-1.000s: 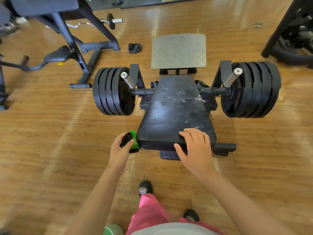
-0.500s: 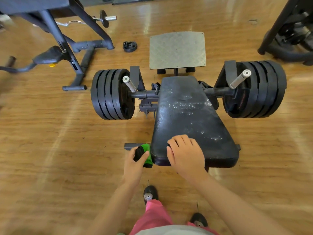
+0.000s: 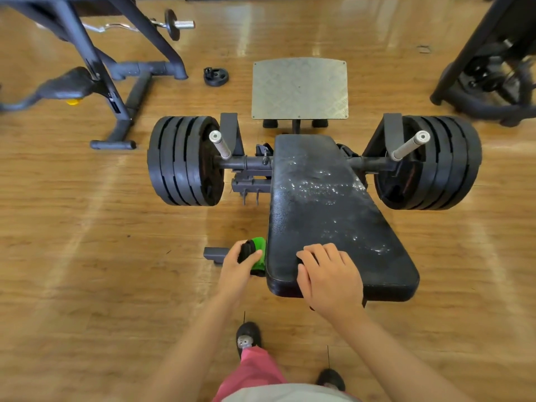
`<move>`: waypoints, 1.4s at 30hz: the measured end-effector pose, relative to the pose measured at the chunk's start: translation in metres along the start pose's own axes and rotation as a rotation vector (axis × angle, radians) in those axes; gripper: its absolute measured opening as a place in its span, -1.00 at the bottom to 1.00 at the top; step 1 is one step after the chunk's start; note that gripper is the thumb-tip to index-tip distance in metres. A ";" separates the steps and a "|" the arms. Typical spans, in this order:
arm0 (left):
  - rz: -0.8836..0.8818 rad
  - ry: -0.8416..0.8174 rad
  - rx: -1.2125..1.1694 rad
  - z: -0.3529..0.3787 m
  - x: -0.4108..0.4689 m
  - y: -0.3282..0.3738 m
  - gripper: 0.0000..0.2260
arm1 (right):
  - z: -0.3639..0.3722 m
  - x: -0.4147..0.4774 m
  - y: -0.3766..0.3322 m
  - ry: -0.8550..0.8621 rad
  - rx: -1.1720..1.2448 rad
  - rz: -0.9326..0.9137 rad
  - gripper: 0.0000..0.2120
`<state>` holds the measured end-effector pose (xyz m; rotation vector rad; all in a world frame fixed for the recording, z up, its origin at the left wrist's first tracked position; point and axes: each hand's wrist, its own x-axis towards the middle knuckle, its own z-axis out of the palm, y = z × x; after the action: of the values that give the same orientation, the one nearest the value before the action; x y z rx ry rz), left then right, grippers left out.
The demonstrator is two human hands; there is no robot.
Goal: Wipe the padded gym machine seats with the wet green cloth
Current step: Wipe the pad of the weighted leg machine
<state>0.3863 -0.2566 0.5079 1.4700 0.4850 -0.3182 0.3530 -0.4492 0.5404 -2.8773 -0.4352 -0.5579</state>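
The black padded seat (image 3: 333, 204) of a plate-loaded machine lies in front of me, with wet droplets shining on its middle. My left hand (image 3: 236, 266) grips the bunched green cloth (image 3: 259, 250), which has a dark part, and holds it against the seat's left side edge near the front corner. My right hand (image 3: 329, 275) rests palm down on the seat's near left corner, its fingers slightly bent on the padding.
Stacked black weight plates hang at the left (image 3: 185, 161) and the right (image 3: 429, 163) of the seat. A metal foot plate (image 3: 300, 88) lies beyond it. A bench frame (image 3: 116, 82), a small loose plate (image 3: 216, 76) and another machine (image 3: 487, 68) stand around. My shoes (image 3: 248, 335) are below.
The view has shifted, so the seat now sits further right and closer. My right hand has moved from the seat's front right part to its near left corner. The cloth stays at the left edge.
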 end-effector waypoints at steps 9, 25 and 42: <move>-0.063 -0.146 -0.176 -0.014 -0.036 -0.001 -0.85 | -0.002 0.000 -0.003 0.011 0.010 0.012 -0.73; -0.284 -0.195 -0.425 -0.004 -0.016 -0.007 -0.74 | -0.002 -0.001 -0.003 0.010 0.033 0.033 -0.77; 0.124 -0.037 0.210 0.007 -0.023 0.023 -0.90 | -0.002 -0.002 -0.003 0.003 0.019 0.024 -0.75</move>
<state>0.3782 -0.2632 0.5394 1.6871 0.3365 -0.3040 0.3499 -0.4477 0.5421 -2.8597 -0.4022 -0.5504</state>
